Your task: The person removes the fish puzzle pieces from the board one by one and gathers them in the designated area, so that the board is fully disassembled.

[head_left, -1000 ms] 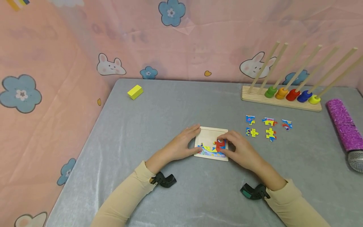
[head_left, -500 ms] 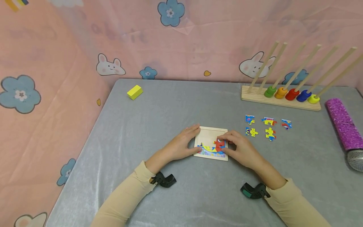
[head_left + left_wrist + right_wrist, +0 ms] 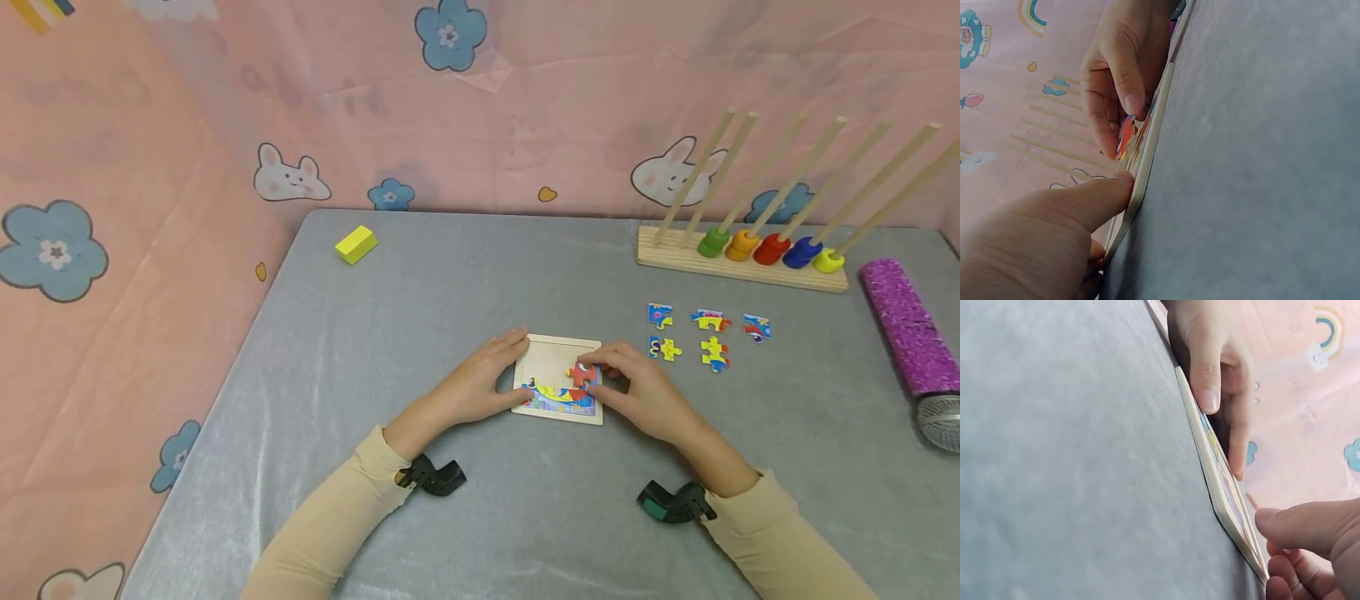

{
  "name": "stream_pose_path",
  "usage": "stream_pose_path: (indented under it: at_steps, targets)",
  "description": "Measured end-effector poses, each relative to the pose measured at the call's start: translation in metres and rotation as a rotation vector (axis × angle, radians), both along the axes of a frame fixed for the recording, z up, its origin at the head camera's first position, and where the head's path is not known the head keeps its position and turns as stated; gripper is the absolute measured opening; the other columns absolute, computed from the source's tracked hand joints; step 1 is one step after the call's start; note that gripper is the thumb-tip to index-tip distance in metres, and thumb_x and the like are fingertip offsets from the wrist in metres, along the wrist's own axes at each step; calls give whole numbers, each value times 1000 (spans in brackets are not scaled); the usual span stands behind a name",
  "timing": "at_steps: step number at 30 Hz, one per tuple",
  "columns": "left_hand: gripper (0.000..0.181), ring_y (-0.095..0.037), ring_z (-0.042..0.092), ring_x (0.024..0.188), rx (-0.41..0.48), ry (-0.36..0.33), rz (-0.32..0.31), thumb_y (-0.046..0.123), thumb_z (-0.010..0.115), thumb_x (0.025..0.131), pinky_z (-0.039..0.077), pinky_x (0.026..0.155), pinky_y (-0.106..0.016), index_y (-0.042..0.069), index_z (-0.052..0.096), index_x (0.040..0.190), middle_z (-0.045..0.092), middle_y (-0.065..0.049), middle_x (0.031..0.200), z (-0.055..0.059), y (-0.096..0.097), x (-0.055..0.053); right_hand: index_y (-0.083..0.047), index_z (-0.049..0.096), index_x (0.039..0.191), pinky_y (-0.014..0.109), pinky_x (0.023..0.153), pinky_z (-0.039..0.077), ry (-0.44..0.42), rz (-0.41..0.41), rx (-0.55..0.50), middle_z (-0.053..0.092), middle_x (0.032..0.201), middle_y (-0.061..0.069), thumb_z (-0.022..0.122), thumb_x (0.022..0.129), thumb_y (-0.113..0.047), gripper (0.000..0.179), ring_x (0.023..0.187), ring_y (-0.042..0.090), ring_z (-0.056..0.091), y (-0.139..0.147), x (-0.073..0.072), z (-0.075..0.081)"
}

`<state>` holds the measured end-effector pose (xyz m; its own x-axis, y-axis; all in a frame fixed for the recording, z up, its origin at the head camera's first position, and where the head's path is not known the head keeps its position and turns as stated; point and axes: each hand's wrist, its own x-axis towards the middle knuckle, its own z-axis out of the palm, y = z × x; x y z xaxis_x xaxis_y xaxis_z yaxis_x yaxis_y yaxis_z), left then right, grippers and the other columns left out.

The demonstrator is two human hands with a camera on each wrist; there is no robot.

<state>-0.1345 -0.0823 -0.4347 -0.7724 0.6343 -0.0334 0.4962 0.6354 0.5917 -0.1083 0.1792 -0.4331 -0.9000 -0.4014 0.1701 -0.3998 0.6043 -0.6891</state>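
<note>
A wooden puzzle board (image 3: 558,350) lies on the grey table, its lower strip filled with colourful pieces and its upper part bare wood. My left hand (image 3: 480,381) holds the board along its left side, thumb on the lower left and fingertips at the upper left corner. Between the thumb and fingers of my right hand (image 3: 641,392) is a red jigsaw piece (image 3: 581,375). In the left wrist view that red piece (image 3: 1126,137) stands tilted, just over the board's face. Fingers hide part of it in the right wrist view.
Several loose jigsaw pieces (image 3: 710,320) lie right of the board. Behind them stands a wooden peg rack (image 3: 742,268) with coloured beads. A purple glitter microphone (image 3: 911,333) lies at the far right, and a yellow block (image 3: 356,244) sits at the back left.
The red jigsaw piece, lying flat in the board before, is now lifted and tilted in my right hand, slightly up from its spot. The left hand keeps its place.
</note>
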Motion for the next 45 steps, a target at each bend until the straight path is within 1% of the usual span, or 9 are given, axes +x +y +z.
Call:
stream_pose_path:
  at_steps: [6, 15, 19, 23, 27, 31, 37, 41, 45]
  targets:
    - [75, -19, 20, 145, 5, -3, 10, 34, 67, 88, 15, 120, -33, 0, 33, 146, 25, -9, 156, 0, -1, 0, -7, 66, 115, 17, 76, 43, -7, -6, -14, 61, 108, 7, 72, 82, -4, 34, 91, 12, 49, 5, -4, 3]
    - [75, -19, 20, 145, 5, 0, 3, 35, 66, 88, 15, 120, -34, 0, 33, 146, 25, -8, 156, 0, -1, 0, -5, 65, 116, 11, 77, 41, 58, -37, 10, 62, 112, 10, 70, 81, -1, 36, 92, 12, 49, 32, -7, 14]
    - [75, -21, 20, 145, 4, -4, 5, 35, 66, 88, 16, 120, -35, 0, 33, 146, 25, -9, 156, 0, -1, 1, -5, 64, 118, 5, 80, 38, 57, -77, 22, 61, 116, 11, 69, 83, -2, 36, 98, -1, 45, 55, -5, 18]
    - [75, -20, 20, 145, 6, -2, 6, 35, 66, 88, 16, 120, -34, 1, 33, 146, 25, -8, 156, 0, -1, 1, -4, 62, 119, -1, 82, 34, 49, -113, 1, 58, 114, 2, 68, 84, -1, 36, 101, -13, 41, 83, -2, 17]
    - [75, -19, 20, 146, 1, -3, 5, 35, 66, 88, 15, 120, -33, 0, 33, 146, 25, -8, 157, 0, -1, 1, -1, 62, 119, -3, 82, 32, 53, -169, -11, 50, 111, -17, 67, 84, 0, 35, 102, -15, 40, 110, 2, 15]
    - [75, -20, 20, 145, -2, -2, 6, 34, 66, 88, 15, 120, -33, 0, 33, 146, 25, -8, 156, 1, 0, 0, 2, 60, 120, -5, 81, 29, 43, -239, -15, 43, 112, -31, 66, 86, -1, 34, 102, -18, 38, 133, 6, 11]
    - [74, -19, 21, 145, -9, -1, 3, 34, 66, 88, 15, 120, -33, 1, 33, 146, 25, -8, 156, 2, 0, 0, 2, 60, 120, -5, 78, 30, 50, -307, -20, 44, 109, -33, 64, 87, 0, 34, 98, -17, 41, 157, 11, 3]
    - [75, -19, 20, 145, -8, -9, 0, 34, 67, 88, 15, 120, -33, 0, 33, 146, 25, -9, 156, 2, 0, 0, 2, 60, 119, -4, 76, 27, 45, -344, 10, 41, 108, -36, 64, 87, -2, 33, 98, -20, 38, 165, 13, -2]
    - [75, -19, 20, 146, -7, -11, 7, 34, 66, 88, 15, 120, -33, 0, 33, 146, 25, -8, 156, 2, -1, 0, 1, 60, 120, -4, 75, 26, 42, -357, 38, 37, 108, -39, 64, 88, -4, 32, 98, -22, 34, 168, 13, -4]
